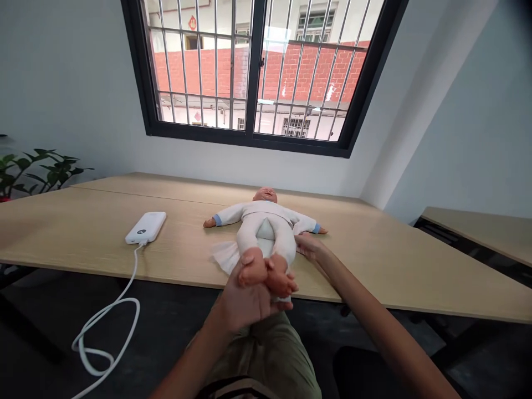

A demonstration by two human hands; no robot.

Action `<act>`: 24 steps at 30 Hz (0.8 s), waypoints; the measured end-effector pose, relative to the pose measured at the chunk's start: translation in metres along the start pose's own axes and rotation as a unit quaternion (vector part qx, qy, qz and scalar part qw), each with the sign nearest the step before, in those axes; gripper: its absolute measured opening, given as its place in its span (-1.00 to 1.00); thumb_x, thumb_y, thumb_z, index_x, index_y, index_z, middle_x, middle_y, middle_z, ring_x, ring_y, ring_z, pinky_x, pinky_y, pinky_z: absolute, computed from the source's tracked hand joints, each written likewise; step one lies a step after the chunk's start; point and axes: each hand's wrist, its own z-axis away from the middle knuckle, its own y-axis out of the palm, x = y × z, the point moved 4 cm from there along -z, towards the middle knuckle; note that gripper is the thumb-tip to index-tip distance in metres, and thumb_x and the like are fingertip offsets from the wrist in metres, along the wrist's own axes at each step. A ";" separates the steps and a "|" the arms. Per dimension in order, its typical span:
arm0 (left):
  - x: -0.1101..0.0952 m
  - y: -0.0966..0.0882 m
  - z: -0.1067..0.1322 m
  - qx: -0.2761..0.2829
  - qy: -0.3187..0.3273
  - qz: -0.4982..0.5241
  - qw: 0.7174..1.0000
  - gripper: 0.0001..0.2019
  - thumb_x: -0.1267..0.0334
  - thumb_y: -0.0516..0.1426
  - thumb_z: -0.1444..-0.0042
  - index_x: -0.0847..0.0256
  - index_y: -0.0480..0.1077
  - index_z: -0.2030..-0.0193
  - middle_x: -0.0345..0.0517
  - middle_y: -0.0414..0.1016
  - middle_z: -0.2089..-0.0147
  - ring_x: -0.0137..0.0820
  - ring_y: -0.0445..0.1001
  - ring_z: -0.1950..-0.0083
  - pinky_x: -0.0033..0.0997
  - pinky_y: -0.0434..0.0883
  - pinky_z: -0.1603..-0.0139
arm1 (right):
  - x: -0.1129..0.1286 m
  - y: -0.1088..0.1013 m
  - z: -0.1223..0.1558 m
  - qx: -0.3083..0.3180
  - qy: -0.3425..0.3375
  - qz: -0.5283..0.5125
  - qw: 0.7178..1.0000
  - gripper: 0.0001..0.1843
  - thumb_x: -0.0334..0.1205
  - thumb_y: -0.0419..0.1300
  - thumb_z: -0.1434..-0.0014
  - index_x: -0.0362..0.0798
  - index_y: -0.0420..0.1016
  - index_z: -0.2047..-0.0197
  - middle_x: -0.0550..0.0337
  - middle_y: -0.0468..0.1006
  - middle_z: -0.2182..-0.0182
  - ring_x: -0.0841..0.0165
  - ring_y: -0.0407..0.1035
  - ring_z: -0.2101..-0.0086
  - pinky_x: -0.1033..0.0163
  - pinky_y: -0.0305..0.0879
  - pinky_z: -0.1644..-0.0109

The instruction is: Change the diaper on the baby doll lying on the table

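Note:
A baby doll (pixel 266 219) in a white suit with blue cuffs lies on its back on the wooden table (pixel 83 233), head toward the window. My left hand (pixel 245 302) is closed under the doll's two bare feet (pixel 266 274) and holds them lifted at the table's near edge. My right hand (pixel 310 246) lies by the doll's hip, its fingers tucked at the suit; I cannot see what they grip. A white cloth or nappy (pixel 226 256) sticks out from under the doll's bottom.
A white power bank (pixel 146 227) lies on the table to the left, its white cable (pixel 108 327) looping down off the edge. A potted plant (pixel 29 172) stands far left. A barred window (pixel 257 66) is behind, a second table (pixel 477 230) at right.

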 end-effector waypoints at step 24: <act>-0.031 -0.048 0.084 -0.355 0.034 -0.002 0.934 -0.53 0.02 -0.09 -0.39 0.39 0.48 0.15 0.00 0.65 0.25 -0.30 0.59 0.49 -0.24 0.53 0.31 | 0.039 0.029 0.113 0.117 -0.371 0.564 0.728 -0.72 -0.40 0.02 -0.29 -0.01 0.49 0.05 0.15 0.58 0.17 0.29 0.42 0.04 -0.15 -0.17 -0.40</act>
